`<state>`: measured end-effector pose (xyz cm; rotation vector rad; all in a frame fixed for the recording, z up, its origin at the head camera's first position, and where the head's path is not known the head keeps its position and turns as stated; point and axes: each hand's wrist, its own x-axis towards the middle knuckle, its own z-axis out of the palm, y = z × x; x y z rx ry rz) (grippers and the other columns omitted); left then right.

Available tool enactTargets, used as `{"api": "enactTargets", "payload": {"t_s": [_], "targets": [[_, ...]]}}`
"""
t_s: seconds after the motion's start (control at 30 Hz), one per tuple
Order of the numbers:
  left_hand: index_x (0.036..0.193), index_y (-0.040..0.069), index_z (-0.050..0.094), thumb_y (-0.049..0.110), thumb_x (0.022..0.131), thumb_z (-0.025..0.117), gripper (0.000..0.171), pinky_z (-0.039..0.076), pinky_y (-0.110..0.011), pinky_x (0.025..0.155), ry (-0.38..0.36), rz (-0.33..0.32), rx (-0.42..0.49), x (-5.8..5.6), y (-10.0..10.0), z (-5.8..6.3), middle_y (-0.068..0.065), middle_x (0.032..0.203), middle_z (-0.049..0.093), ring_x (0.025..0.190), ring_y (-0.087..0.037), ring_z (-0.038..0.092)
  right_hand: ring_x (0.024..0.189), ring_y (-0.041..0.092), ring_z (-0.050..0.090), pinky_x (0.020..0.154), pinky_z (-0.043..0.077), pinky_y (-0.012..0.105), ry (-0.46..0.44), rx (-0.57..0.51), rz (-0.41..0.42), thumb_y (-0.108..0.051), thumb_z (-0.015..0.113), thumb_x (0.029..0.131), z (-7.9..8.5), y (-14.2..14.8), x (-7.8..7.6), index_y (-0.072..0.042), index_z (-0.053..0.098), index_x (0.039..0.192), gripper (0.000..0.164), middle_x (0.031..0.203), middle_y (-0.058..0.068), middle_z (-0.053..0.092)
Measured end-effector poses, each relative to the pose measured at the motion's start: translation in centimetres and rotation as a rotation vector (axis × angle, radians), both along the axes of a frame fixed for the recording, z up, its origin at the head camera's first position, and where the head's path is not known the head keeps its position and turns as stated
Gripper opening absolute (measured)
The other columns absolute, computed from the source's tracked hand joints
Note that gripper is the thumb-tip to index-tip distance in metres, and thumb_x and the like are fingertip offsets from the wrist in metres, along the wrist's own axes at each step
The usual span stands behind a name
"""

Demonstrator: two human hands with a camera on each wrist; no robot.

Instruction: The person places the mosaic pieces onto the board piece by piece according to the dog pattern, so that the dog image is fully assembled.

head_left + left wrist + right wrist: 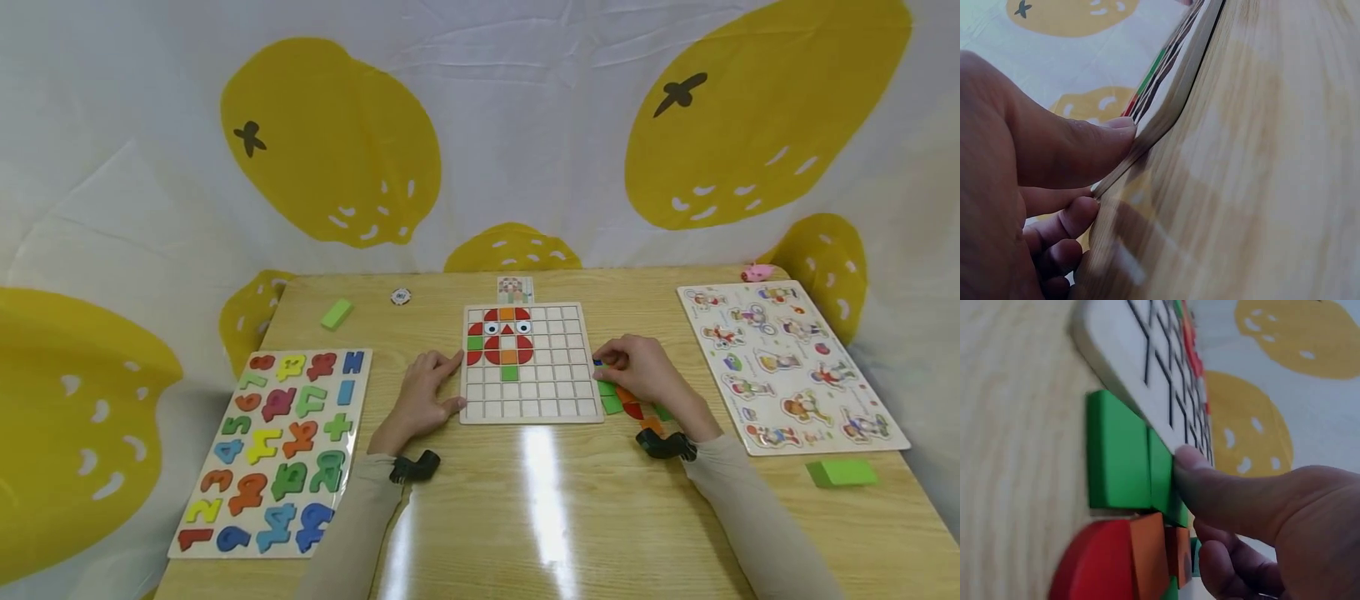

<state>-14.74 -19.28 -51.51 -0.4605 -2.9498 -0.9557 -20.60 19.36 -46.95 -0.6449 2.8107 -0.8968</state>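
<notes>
A light wooden grid board (558,396) lies in the middle of the table, with red, orange, green and white tiles (517,346) forming an owl-like figure at its upper left. My left hand (422,398) touches the board's left side; in the left wrist view the thumb (1107,140) rests against the edge by a corner. At the right side, my right hand (637,367) is over a loose pile of green tiles (1116,453), orange tiles (1149,550) and a red curved tile (1097,562). Its thumb meets the board's edge beside a green tile. What lies between its fingertips is hidden.
A number puzzle (363,433) lies at left and a picture-peg puzzle (757,392) at right. A small pattern card (515,289) sits behind the board. Also around are a poker chip (401,297), green blocks (337,314) and a pink pig figure (757,272). A lemon-print cloth hangs behind.
</notes>
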Motion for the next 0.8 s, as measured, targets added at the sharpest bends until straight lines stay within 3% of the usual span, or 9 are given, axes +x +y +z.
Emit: {"api": "enactTargets", "payload": {"t_s": [0.23, 0.47, 0.63, 0.8], "targets": [[0.151, 0.016, 0.042, 0.029, 0.078, 0.074, 0.08, 0.032, -0.042, 0.09, 0.005, -0.004, 0.015, 0.0, -0.1, -0.1, -0.005, 0.112, 0.05, 0.098, -0.021, 0.04, 0.073, 0.017, 0.053, 0.068, 0.044, 0.032, 0.008, 0.023, -0.047, -0.02, 0.081, 0.082, -0.6, -0.2, 0.3, -0.01, 0.073, 0.091, 0.016, 0.085, 0.004, 0.062], [0.151, 0.017, 0.042, 0.029, 0.078, 0.075, 0.081, 0.032, -0.04, 0.089, 0.015, -0.006, 0.003, -0.2, 0.0, -0.2, -0.004, 0.111, 0.05, 0.098, -0.02, 0.04, 0.073, 0.015, 0.053, 0.068, 0.045, 0.031, -0.04, 0.018, -0.016, -0.022, 0.08, 0.083, -0.7, 0.3, 0.1, -0.013, 0.068, 0.089, 0.016, 0.083, 0.001, 0.062], [0.151, 0.016, 0.043, 0.029, 0.077, 0.075, 0.081, 0.032, -0.041, 0.089, 0.015, -0.012, 0.003, -0.1, 0.1, -0.1, -0.005, 0.112, 0.05, 0.098, -0.021, 0.041, 0.066, 0.018, 0.056, 0.061, 0.046, 0.027, -0.075, -0.165, 0.013, -0.02, 0.073, 0.09, -0.3, 0.2, 0.2, -0.009, 0.065, 0.101, 0.017, 0.079, 0.003, 0.063], [0.151, 0.017, 0.043, 0.028, 0.078, 0.075, 0.081, 0.032, -0.041, 0.089, 0.014, -0.001, 0.01, 0.0, 0.0, -0.1, -0.005, 0.112, 0.05, 0.098, -0.021, 0.04, 0.067, 0.029, 0.061, 0.059, 0.049, 0.028, -0.185, -0.432, 0.027, -0.023, 0.073, 0.09, 0.0, -3.4, 0.6, -0.004, 0.067, 0.109, 0.027, 0.082, 0.012, 0.067]]}}
